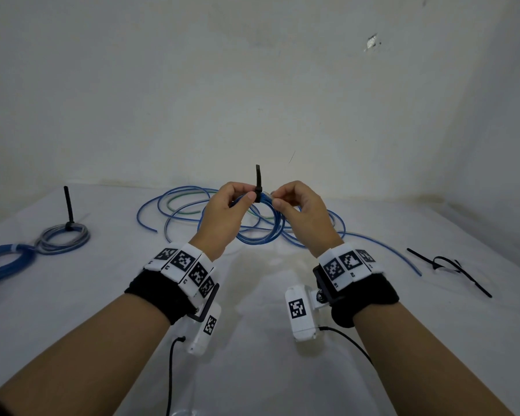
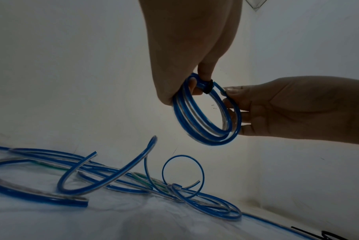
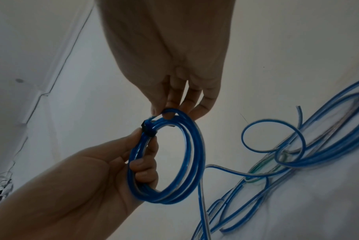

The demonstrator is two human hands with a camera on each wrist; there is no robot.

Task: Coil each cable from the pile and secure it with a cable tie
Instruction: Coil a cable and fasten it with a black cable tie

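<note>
Mid-frame, my left hand (image 1: pixel 222 210) and right hand (image 1: pixel 300 207) both pinch the blue coil (image 1: pixel 260 223) above the desk (image 1: pixel 252 340), black tie (image 1: pixel 258 184) already wrapped on. Next, I reckon: cinch it, then grab from the loose pile (image 1: pixel 186 205) behind.

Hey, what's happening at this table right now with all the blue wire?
A person is bundling cables. Both hands hold one coiled blue cable up above the table: the left hand grips it beside a black cable tie already wrapped round the coil, its tail sticking up, while the right hand pinches the coil on the tie's other side. Two tied coils lie at far left, loose cables wait behind, and spare ties sit at right.
</note>
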